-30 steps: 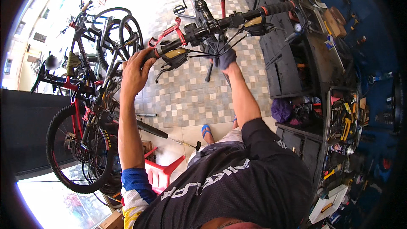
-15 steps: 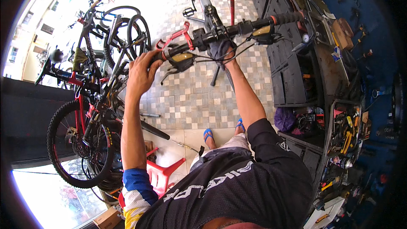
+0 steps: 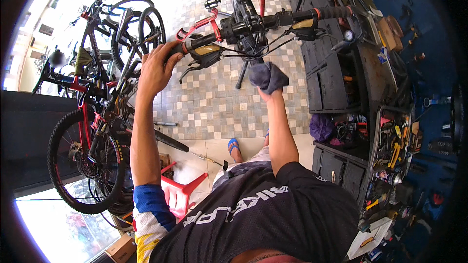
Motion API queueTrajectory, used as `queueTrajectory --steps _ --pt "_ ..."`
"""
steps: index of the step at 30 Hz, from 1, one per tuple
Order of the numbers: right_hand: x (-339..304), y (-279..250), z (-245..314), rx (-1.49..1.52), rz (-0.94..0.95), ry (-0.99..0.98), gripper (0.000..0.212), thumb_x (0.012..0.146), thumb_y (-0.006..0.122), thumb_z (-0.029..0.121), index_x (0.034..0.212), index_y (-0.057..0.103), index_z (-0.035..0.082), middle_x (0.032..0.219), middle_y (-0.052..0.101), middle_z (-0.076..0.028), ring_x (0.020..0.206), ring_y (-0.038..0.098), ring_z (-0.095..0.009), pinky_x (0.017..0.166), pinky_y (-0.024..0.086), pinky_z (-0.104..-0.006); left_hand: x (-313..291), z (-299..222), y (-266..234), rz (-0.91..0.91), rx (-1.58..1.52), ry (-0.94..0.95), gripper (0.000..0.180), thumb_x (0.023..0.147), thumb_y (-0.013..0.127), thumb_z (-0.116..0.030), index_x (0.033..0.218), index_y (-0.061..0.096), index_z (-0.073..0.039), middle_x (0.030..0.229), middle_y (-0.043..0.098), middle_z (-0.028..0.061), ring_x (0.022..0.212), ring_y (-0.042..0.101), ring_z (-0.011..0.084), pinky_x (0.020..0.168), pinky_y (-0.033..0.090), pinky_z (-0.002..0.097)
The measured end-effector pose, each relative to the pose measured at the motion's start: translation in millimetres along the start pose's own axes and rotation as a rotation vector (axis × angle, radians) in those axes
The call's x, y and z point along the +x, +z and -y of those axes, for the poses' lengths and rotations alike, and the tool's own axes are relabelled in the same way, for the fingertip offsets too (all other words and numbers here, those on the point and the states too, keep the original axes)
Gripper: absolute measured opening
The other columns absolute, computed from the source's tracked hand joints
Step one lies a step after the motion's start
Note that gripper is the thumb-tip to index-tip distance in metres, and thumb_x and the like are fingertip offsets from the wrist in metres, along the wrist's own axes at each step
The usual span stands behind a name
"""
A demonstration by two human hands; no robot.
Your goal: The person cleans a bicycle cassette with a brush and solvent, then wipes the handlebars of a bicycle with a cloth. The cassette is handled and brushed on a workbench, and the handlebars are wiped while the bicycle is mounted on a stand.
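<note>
A bicycle stands in front of me, its black handlebar [image 3: 278, 21] running across the upper middle. My left hand [image 3: 157, 68] is closed round the grip at the bar's left end, thumb toward me. In my right hand [image 3: 266, 95] is a dark grey cloth [image 3: 269, 76], bunched over the fingers and hiding most of them. This hand is just on my side of the bar, below the stem and the looping black cables [image 3: 253, 57]. Brake levers with gold-coloured covers [image 3: 208, 49] hang from the bar. A red bottle cage [image 3: 202, 25] shows beyond its left half.
Several bicycles lean together on the left, one with a knobby rear wheel [image 3: 87, 161]. A red plastic stool [image 3: 181, 192] stands near my left side. Dark drawer cabinets [image 3: 327, 85] and a tool-filled rack [image 3: 390, 151] line the right. Checkered tiles [image 3: 204, 112] cover the floor.
My right hand has drawn back toward me from under the stem, bringing the cloth with it. My left hand stays on the grip. The whole view has shifted slightly.
</note>
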State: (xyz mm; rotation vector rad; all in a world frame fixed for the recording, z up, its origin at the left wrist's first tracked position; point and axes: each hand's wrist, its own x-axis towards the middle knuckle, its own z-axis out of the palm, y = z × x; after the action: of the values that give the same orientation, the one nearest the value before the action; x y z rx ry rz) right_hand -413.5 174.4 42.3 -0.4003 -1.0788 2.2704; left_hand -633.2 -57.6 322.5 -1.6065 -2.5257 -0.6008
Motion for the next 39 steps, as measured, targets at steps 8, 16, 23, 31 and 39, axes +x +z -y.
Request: queueTrajectory --steps 8,16,23,31,39 --pt "103.7 4.4 -2.8 0.520 -0.136 0.139 0.027 0.104 0.050 0.028 0.097 0.066 0.008 0.089 0.070 -0.007 0.079 0.066 -0.024 0.077 0.057 -0.0392 -1.5 -0.7 2.1 0.024 -0.005 0.001 0.040 0.104 0.059 -0.042 0.132 0.065 -0.014 0.109 0.069 0.0120 0.107 0.063 0.0342 0.095 0.041 0.0456" --pt "33.9 66.4 -46.3 1.428 -0.124 0.136 0.027 0.097 0.059 0.032 0.078 0.056 0.012 0.074 0.058 -0.002 0.072 0.056 -0.015 0.063 0.046 -0.0334 -4.9 -6.4 11.5 -0.033 0.058 -0.019 0.040 0.105 0.056 -0.043 0.134 0.064 -0.018 0.114 0.070 0.0099 0.110 0.063 0.0346 0.093 0.042 0.0488" --pt "-60.7 7.4 -63.5 -0.455 -0.254 0.483 0.030 0.097 0.060 0.035 0.102 0.062 0.006 0.097 0.065 -0.013 0.090 0.061 -0.024 0.076 0.050 -0.0365 -9.8 -9.5 6.8 -0.042 0.046 -0.003 0.038 0.105 0.056 -0.042 0.134 0.063 -0.019 0.113 0.070 0.0118 0.110 0.064 0.0349 0.092 0.043 0.0498" --pt "-7.7 -42.5 -69.7 -1.732 -0.287 -0.395 0.037 0.094 0.057 0.024 0.119 0.063 -0.002 0.125 0.064 -0.026 0.122 0.058 -0.042 0.109 0.041 -0.0509 -19.7 -73.8 20.8 0.183 -0.270 -0.072 0.047 0.104 0.061 -0.038 0.135 0.060 -0.003 0.115 0.070 0.0271 0.108 0.066 0.0470 0.088 0.053 0.0483" --pt "135.1 -13.8 -16.6 -1.623 -0.372 -0.896 0.039 0.088 0.067 0.038 0.117 0.073 0.013 0.110 0.071 -0.016 0.111 0.062 -0.041 0.098 0.047 -0.0539 -32.4 -77.3 31.1 0.043 -0.142 -0.043 0.039 0.105 0.060 -0.035 0.133 0.060 -0.009 0.108 0.072 0.0213 0.092 0.070 0.0449 0.074 0.054 0.0512"
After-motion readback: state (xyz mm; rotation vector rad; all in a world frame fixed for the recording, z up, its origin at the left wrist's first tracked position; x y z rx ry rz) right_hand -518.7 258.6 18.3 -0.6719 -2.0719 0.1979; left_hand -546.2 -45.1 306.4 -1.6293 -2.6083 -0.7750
